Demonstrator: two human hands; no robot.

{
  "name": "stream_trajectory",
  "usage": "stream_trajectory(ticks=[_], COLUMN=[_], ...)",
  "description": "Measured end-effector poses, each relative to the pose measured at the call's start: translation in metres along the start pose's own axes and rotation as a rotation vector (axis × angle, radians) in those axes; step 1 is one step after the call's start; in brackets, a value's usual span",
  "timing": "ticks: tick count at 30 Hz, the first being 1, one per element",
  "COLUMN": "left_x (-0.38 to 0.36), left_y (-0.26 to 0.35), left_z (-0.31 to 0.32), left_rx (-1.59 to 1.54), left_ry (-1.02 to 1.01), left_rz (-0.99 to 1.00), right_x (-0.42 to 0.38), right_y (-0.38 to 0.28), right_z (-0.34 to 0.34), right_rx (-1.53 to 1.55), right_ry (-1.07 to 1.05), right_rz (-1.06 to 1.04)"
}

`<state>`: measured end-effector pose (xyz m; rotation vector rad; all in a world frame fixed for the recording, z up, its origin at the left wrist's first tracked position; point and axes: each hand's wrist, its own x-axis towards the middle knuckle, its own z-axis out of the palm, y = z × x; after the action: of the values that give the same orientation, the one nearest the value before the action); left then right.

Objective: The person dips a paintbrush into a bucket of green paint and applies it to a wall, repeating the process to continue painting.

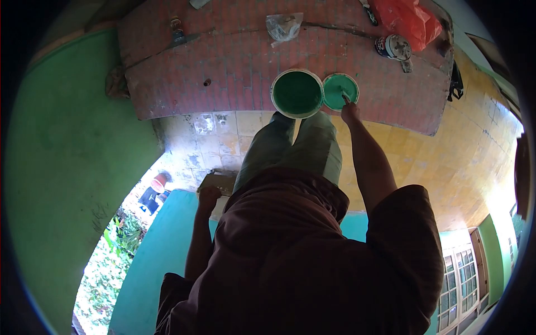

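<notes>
My right hand [350,111] is closed around the handle of a paintbrush [345,98]. The brush's tip is over a round lid [333,85] smeared with green paint. Touching the lid on its left stands a round bucket [272,95] with dark green paint inside. My left hand [209,195] hangs lower at my side with its fingers curled, in front of a brown box-like thing [220,181]. What it holds, if anything, is hidden, and whether it touches the box cannot be made out.
A red patterned mat [234,72] lies under the bucket. On it are a paint can [397,48], a red plastic bag [410,22], a clear plastic bag [285,27] and a small jar [177,28]. A green wall [72,139] rises at the left, over yellow floor tiles [379,145].
</notes>
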<state>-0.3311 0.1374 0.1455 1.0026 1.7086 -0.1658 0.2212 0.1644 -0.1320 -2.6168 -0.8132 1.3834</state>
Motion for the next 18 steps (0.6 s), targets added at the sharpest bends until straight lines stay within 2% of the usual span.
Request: stream_trajectory(ticks=[1,2,3,6,8,9,11,12,14,15,17,18], left_x=[0.000,-0.001,0.000,0.003,0.001,0.001,0.001,0.000,-0.006,-0.006,-0.004,-0.006], left_y=[0.003,0.005,0.004,-0.004,-0.007,-0.011,-0.021,-0.016,-0.007,-0.009,-0.018,-0.016], left_z=[0.002,0.006,0.005,0.002,0.001,0.001,-0.002,-0.002,-0.001,-0.001,0.000,0.000], left_rx=[0.007,-0.063,-0.059,0.091,-0.005,-0.003,-0.025,-0.023,0.040,0.044,-0.011,-0.009], left_ry=[-0.012,0.001,0.002,-0.037,-0.014,-0.013,0.001,0.002,-0.019,-0.020,-0.017,-0.019], left_rz=[0.040,-0.019,-0.018,0.066,0.013,0.015,-0.030,-0.028,0.041,0.039,0.001,-0.001], right_x=[0.008,0.016,0.023,0.024,0.010,0.013,0.026,0.025,0.021,0.026,0.042,0.035], right_y=[0.004,0.007,0.009,-0.001,-0.025,-0.021,-0.004,-0.006,-0.006,0.003,0.029,0.022], right_z=[0.012,0.023,0.034,0.045,0.022,0.019,0.015,0.010,0.001,0.005,0.019,0.015], right_rx=[-0.058,-0.116,-0.111,0.039,0.665,0.668,1.297,1.300,1.547,1.548,1.328,1.329], right_ry=[-0.045,-0.090,-0.090,0.030,-0.093,-0.093,-0.224,-0.226,-0.140,-0.141,-0.216,-0.216], right_rz=[0.102,0.201,0.202,0.311,0.677,0.677,0.767,0.767,0.816,0.819,0.652,0.656])
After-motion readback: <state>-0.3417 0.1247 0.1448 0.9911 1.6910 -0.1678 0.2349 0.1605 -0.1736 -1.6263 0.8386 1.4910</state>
